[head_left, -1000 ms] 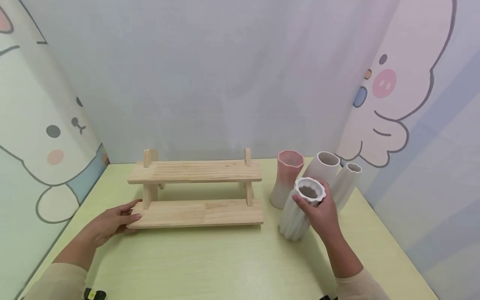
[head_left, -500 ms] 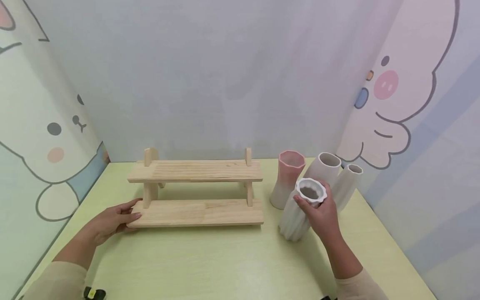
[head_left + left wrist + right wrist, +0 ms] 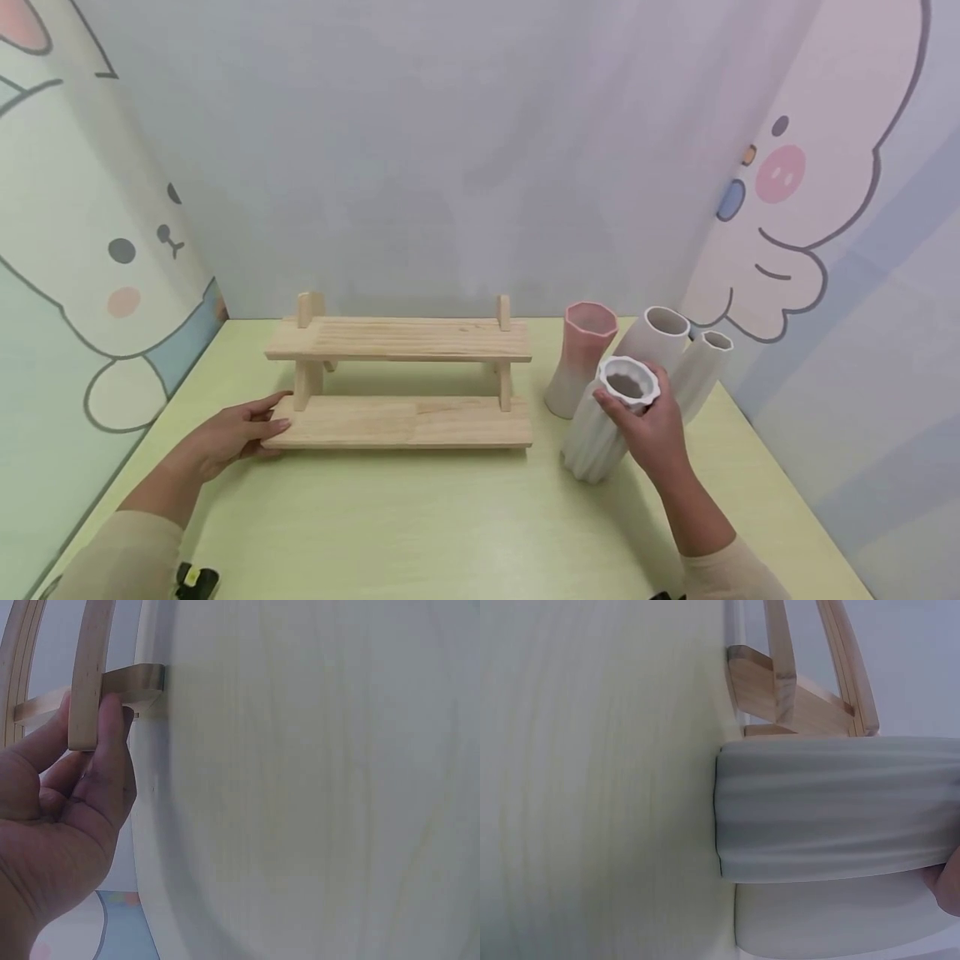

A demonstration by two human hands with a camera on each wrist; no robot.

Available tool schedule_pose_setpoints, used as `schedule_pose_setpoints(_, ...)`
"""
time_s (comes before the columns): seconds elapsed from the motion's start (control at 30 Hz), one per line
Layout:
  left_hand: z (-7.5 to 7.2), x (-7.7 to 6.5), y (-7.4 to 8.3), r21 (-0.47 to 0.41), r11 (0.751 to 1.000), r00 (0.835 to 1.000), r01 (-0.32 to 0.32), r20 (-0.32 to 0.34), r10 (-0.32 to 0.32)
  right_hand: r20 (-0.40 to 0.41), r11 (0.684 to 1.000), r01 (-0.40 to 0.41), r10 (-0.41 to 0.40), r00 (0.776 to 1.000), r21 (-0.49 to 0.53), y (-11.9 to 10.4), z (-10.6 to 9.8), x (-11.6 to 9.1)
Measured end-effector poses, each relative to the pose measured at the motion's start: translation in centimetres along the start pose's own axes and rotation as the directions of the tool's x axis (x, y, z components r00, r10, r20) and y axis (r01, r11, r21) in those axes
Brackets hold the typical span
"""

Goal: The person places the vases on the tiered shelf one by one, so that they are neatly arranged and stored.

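The left hand (image 3: 232,435) pinches the left end of the wooden rack (image 3: 405,423); the right hand (image 3: 654,429) grips the fluted white vase (image 3: 595,433) near its rim, right of the rack. A strip of bench (image 3: 420,525) separates rack and vase, widening toward the person's side.

The shelf (image 3: 345,422) is bare, smooth wood (grain plainly showing), the ribbed vase (image 3: 592,442) matt and ceramic-looking, the table (image 3: 420,525) faintly glossy, the backdrop (image 3: 450,167) apparently cloth.

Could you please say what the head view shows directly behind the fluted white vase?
A smooth white vase; its upper part shows, but the right hand and fluted vase hide the rest.
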State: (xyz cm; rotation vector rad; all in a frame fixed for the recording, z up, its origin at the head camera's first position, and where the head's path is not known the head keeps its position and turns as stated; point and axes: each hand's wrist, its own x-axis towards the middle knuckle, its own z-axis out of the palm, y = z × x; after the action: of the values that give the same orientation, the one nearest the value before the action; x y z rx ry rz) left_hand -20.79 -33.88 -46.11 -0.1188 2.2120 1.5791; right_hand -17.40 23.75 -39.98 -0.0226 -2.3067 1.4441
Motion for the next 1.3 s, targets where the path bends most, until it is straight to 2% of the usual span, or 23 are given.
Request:
schedule_pose_setpoints(0.27,0.1,0.5,0.1,-0.006,1.000,1.000,-0.001,0.005,0.001,0.012,1.000,0.011,-0.011,1.000,-0.007,-0.2,-0.1,0.2)
schedule_pose_setpoints(0.77,0.2,0.0,0.7,0.008,1.000,1.000,0.012,-0.009,-0.012,0.020,0.997,0.078,-0.078,0.997,0.022,-2.6,-0.1,1.2)
schedule_pose_setpoints(1.3,0.0,0.0,0.0,-0.005,1.000,1.000,-0.015,0.006,0.015,0.091,0.989,0.142,-0.146,0.985,0.050,-5.0,0.9,2.4)
